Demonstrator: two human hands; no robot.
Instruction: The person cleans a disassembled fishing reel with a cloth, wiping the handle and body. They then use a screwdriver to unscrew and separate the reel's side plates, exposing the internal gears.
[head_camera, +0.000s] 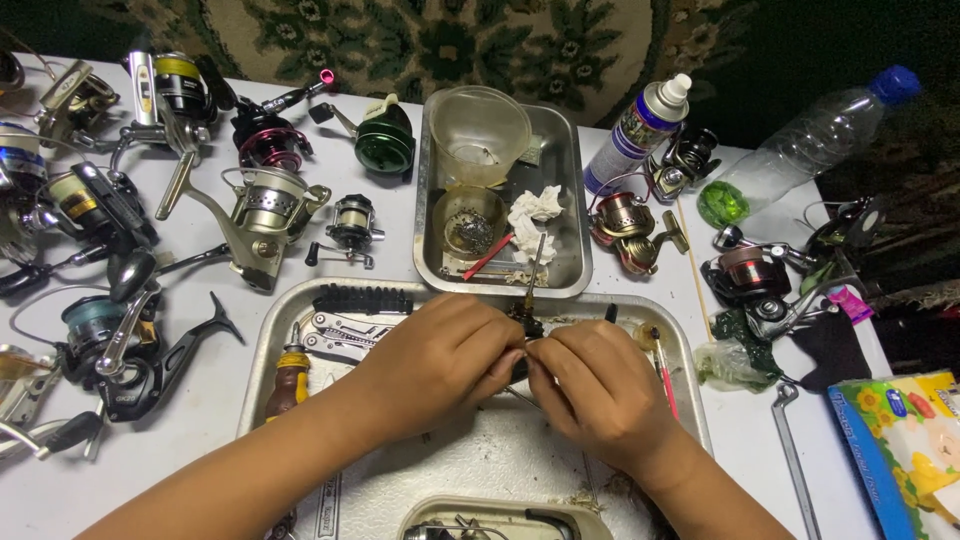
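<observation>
Over the large dented metal tray (300, 320) on the white tabletop (200, 420), the left hand (440, 355) and right hand (595, 385) meet fingertip to fingertip, both sets of fingers pinched on a small dark reel part (527, 322) with a thin shaft rising from it. Just left of the hands lie a steel folding multi-tool (345, 335) and a yellow-handled screwdriver (291, 375). Silver spinning reels (265, 210) crowd the tabletop's left side; a smaller steel tray (570, 200) sits behind.
</observation>
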